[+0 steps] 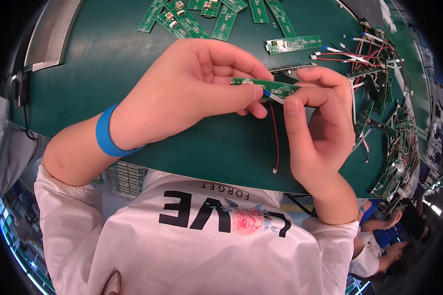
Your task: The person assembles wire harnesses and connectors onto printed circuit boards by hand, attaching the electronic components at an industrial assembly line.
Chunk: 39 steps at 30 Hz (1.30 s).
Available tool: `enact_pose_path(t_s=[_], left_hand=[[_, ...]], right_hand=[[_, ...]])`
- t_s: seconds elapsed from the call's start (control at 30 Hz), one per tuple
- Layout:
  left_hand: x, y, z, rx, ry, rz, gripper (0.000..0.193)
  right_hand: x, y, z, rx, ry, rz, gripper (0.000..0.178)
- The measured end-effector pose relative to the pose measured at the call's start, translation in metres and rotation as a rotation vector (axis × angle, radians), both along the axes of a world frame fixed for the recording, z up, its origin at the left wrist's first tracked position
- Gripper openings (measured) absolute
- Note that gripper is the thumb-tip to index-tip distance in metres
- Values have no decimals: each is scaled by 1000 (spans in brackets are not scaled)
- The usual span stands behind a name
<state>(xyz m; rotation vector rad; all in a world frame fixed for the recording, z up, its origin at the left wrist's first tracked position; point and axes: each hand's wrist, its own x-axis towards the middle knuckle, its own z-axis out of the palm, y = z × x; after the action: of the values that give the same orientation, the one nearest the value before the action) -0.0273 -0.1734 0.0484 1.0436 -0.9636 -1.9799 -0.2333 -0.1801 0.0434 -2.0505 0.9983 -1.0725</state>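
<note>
Above the near part of the table, my left hand (202, 83) pinches a narrow green circuit board (283, 89) by its left part, thumb in front. A short white flat ribbon cable (275, 99) with a blue end lies against the board beside my left thumb. My right hand (322, 118) has its thumb and index finger closed on the cable's other end, at the board's right side. From the board hangs a thin red and black wire (276, 140) with a small white plug. My fingers hide parts of the board, and whether the blue end is seated in a connector cannot be made out.
Several loose green boards (223, 23) lie at the far side of the green table (103, 64). One board (294, 44) lies just beyond my hands. At right spreads a pile of wired boards (396, 142). A metal tray (53, 34) stands far left. Another person (379, 246) is at lower right.
</note>
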Motion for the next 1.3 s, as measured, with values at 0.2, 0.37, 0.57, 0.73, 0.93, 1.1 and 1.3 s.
enact_pose_path(t_s=[0.2, 0.37, 0.57, 0.73, 0.93, 1.1, 1.3], left_hand=[[-2, 3, -1, -88, 40, 5, 25], [3, 1, -2, -83, 9, 1, 27], [1, 1, -1, -77, -21, -21, 26], [2, 1, -3, -79, -8, -15, 26], [3, 1, -1, -89, -32, -24, 27], [4, 1, -2, -93, -18, -26, 27], [4, 2, -4, -94, -2, -25, 28]], right_hand=[[-1, 1, 0, 39, -35, 0, 9], [-2, 7, 3, 129, 9, 11, 3], [-2, 2, -2, 5, -8, -22, 9], [0, 2, -3, 38, -40, -21, 9], [1, 3, -3, 78, -80, -27, 9], [2, 4, -4, 80, -89, -42, 8], [2, 5, -5, 72, -71, -68, 9]])
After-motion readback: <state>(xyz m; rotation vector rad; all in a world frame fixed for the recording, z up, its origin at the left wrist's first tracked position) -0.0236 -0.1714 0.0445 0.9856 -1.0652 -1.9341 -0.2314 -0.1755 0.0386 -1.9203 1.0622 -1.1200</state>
